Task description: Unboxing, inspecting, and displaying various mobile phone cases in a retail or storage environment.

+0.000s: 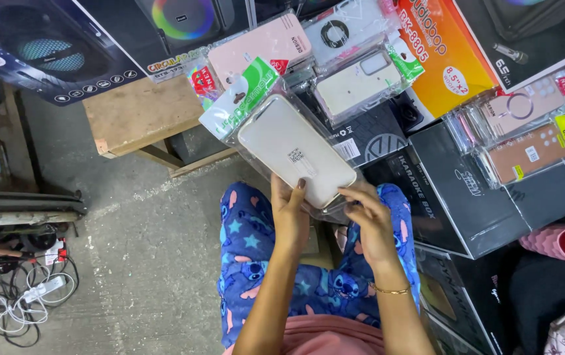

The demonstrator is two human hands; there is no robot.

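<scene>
Fingers of left hand [290, 213] wrapped onto near end of white phone case [295, 150] in clear plastic sleeve, thumb pressed on its face, clamped firm. Fingers of right hand [369, 223] curled together against same near end, just beside the left, pinching the sleeve's lower corner. Held tilted, far end angled up and away from both sets of fingers, green and white hang tab [243, 98] at that far end. Beneath the fingers, lap in blue cartoon-print trousers [249, 246]. Gold bracelet [391, 290] on right wrist. Beyond the far end, more sleeved phone cases piled: pink case [259, 47] and cream case [358, 82]. Right of the fingers, black boxes [473, 204] with two further pink cases [526, 154] on top. Left of the fingers and beyond, wooden counter [141, 112]. Far left and nearer, white cables [23, 299] tangled on grey concrete floor [151, 263].
</scene>
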